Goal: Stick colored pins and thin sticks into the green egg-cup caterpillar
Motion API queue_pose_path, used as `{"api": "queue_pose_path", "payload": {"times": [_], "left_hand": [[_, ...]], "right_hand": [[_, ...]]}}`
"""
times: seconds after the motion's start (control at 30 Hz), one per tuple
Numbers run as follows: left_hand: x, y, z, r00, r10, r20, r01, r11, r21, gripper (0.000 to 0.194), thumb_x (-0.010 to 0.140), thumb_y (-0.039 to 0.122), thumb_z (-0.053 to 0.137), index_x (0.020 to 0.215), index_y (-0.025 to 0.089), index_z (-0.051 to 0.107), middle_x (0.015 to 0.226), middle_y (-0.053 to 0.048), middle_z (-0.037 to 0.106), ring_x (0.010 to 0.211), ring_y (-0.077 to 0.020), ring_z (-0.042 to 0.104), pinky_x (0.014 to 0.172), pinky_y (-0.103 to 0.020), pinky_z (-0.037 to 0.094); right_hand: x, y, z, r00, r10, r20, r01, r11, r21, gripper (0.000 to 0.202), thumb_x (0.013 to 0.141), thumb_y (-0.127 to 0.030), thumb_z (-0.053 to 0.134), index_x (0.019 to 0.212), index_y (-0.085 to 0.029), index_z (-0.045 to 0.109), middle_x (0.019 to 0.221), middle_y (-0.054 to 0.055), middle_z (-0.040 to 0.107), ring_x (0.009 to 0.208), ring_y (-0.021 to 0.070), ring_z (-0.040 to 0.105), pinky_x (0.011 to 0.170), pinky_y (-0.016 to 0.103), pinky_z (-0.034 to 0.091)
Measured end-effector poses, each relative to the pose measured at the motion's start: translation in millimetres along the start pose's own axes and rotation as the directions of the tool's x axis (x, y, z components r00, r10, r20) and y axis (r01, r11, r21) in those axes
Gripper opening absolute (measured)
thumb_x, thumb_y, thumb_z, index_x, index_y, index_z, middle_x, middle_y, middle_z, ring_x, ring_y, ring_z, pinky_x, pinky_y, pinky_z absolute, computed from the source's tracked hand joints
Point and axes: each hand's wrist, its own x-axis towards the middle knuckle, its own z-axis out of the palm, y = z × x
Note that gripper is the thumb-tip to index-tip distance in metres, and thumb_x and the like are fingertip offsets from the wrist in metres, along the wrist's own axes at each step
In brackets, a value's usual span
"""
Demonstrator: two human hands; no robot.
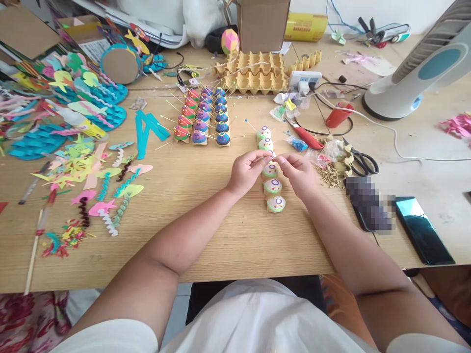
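A row of white egg-carton cups, trimmed with green and marked with purple rings and small coloured dots, runs away from me on the wooden table. My left hand pinches with thumb and forefinger over the middle of this row. Just to its right, my right hand pinches too, its fingertips close to the left ones. Whatever sits between the fingers is too small to make out. From the farthest cup sticks a thin blue-tipped stick. The hands partly hide the middle cups.
Red, purple and blue decorated egg-carton rows stand further back with pins sticking out. Paper fish and scraps cover the left. On the right lie scissors, a red-handled tool, phones and a white fan with its cable.
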Motion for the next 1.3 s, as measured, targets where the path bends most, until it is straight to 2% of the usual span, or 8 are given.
{"api": "queue_pose_path", "payload": {"times": [0.1, 0.23, 0.5, 0.77, 0.93, 1.03, 1.13, 1.3], "left_hand": [[-3.1, 0.3, -1.1, 0.988, 0.15, 0.047, -0.155, 0.982, 0.109, 0.024, 0.096, 0.042, 0.072, 0.104, 0.021, 0.081, 0.102, -0.006, 0.084, 0.091, -0.016, 0.077, 0.085, -0.028, 0.06], [-5.2, -1.0, -2.3, 0.958, 0.273, 0.083, -0.285, 0.925, 0.25, 0.016, 0.097, 0.032, 0.072, 0.105, 0.022, 0.082, 0.099, -0.005, 0.084, 0.085, -0.0143, 0.076, 0.08, -0.025, 0.058], [-4.9, 1.3, -2.8, 0.955, 0.274, 0.111, -0.295, 0.901, 0.319, 0.019, 0.095, 0.03, 0.074, 0.111, 0.021, 0.081, 0.086, -0.002, 0.08, 0.068, -0.01, 0.067, 0.07, -0.022, 0.053], [-4.3, 1.3, -5.4, 0.91, 0.396, 0.123, -0.413, 0.83, 0.375, 0.015, 0.097, 0.032, 0.072, 0.101, 0.022, 0.082, 0.084, -0.002, 0.079, 0.072, -0.0112, 0.069, 0.07, -0.023, 0.052], [-4.8, 1.9, -5.9, 0.875, 0.47, 0.117, -0.475, 0.786, 0.396, 0.01, 0.096, 0.026, 0.072, 0.096, 0.022, 0.081, 0.074, 0.001, 0.075, 0.066, -0.01, 0.066, 0.066, -0.021, 0.049], [-4.3, 1.5, -6.4, 0.88, 0.463, 0.109, -0.464, 0.785, 0.411, 0.011, 0.096, 0.027, 0.072, 0.094, 0.022, 0.081, 0.072, 0.001, 0.074, 0.066, -0.0103, 0.065, 0.066, -0.022, 0.049], [-4.2, 1.4, -5.4, 0.915, 0.394, 0.084, -0.395, 0.837, 0.379, 0.014, 0.096, 0.033, 0.072, 0.095, 0.022, 0.082, 0.077, -0.001, 0.077, 0.068, -0.011, 0.065, 0.068, -0.023, 0.051], [-4.2, 1.5, -0.4, 0.985, 0.17, -0.002, -0.168, 0.977, 0.131, 0.033, 0.092, 0.052, 0.074, 0.095, 0.019, 0.08, 0.069, -0.001, 0.07, 0.057, -0.0095, 0.055, 0.056, -0.023, 0.043]], "right_hand": [[-1.2, -1.1, 0.5, 1.0, -0.014, 0.016, 0.014, 1.0, -0.013, 0.054, 0.068, -0.072, 0.085, 0.081, -0.02, 0.077, 0.071, 0.0, 0.065, 0.062, 0.0101, 0.046, 0.056, 0.026, 0.036], [0.8, 1.0, 0.0, 0.997, 0.067, 0.039, -0.071, 0.992, 0.104, 0.053, 0.06, -0.066, 0.093, 0.077, -0.019, 0.075, 0.067, -0.001, 0.064, 0.056, 0.0076, 0.039, 0.051, 0.025, 0.029], [0.1, -2.7, 2.0, 0.979, 0.193, 0.067, -0.204, 0.941, 0.269, 0.053, 0.05, -0.059, 0.1, 0.069, -0.018, 0.071, 0.053, -0.007, 0.049, 0.048, 0.0039, 0.03, 0.048, 0.024, 0.016], [0.5, -3.1, 2.0, 0.979, 0.196, 0.054, -0.203, 0.952, 0.228, 0.058, 0.045, -0.062, 0.101, 0.064, -0.018, 0.07, 0.05, -0.007, 0.047, 0.047, 0.0036, 0.03, 0.047, 0.025, 0.017], [2.3, 0.0, -0.2, 0.985, 0.16, 0.063, -0.169, 0.968, 0.184, 0.055, 0.05, -0.062, 0.099, 0.067, -0.018, 0.07, 0.051, -0.006, 0.049, 0.048, 0.004, 0.029, 0.048, 0.025, 0.016], [1.3, 1.4, 0.9, 0.988, 0.147, 0.045, -0.153, 0.97, 0.189, 0.052, 0.053, -0.06, 0.098, 0.069, -0.019, 0.07, 0.052, -0.006, 0.049, 0.048, 0.0045, 0.028, 0.048, 0.025, 0.016], [-0.3, 1.3, 3.0, 0.987, 0.158, 0.043, -0.163, 0.961, 0.223, 0.05, 0.056, -0.057, 0.097, 0.07, -0.019, 0.069, 0.053, -0.006, 0.048, 0.049, 0.0045, 0.029, 0.048, 0.025, 0.017], [0.9, -3.4, 1.6, 0.979, 0.198, 0.046, -0.202, 0.911, 0.359, 0.037, 0.067, -0.042, 0.09, 0.073, -0.02, 0.061, 0.059, -0.006, 0.049, 0.052, 0.0056, 0.033, 0.047, 0.022, 0.018]]}}
